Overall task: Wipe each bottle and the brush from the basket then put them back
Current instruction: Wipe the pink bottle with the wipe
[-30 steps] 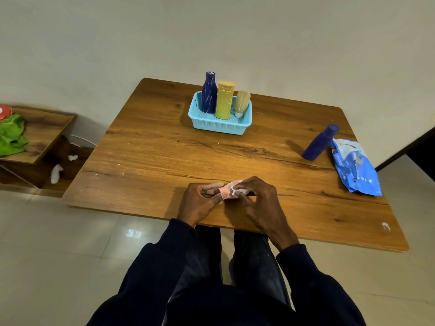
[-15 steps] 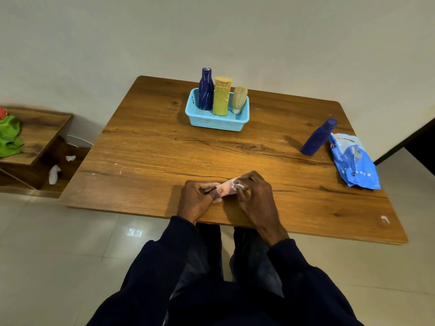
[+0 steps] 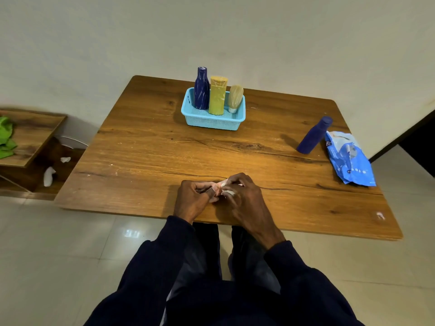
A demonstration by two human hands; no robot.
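A light blue basket (image 3: 213, 122) stands at the far middle of the wooden table (image 3: 146, 149). In it stand a dark blue bottle (image 3: 201, 89), a yellow bottle (image 3: 217, 96) and a brush (image 3: 235, 98) with pale bristles up. A second blue bottle (image 3: 314, 135) stands alone at the right. Near the front edge my left hand (image 3: 191, 200) and my right hand (image 3: 242, 198) together pinch a small pink and white wipe (image 3: 221, 188), mostly hidden by the fingers.
A blue wipes packet (image 3: 349, 158) lies at the table's right edge beside the lone bottle. A low wooden shelf (image 3: 30, 137) with a green cloth (image 3: 6, 137) stands left of the table, crumpled white tissues (image 3: 49, 175) beneath it. Tiled floor surrounds the table.
Both hands stay together on the wipe, fingers working it slightly. The view has tilted a little; the table's things have not moved.
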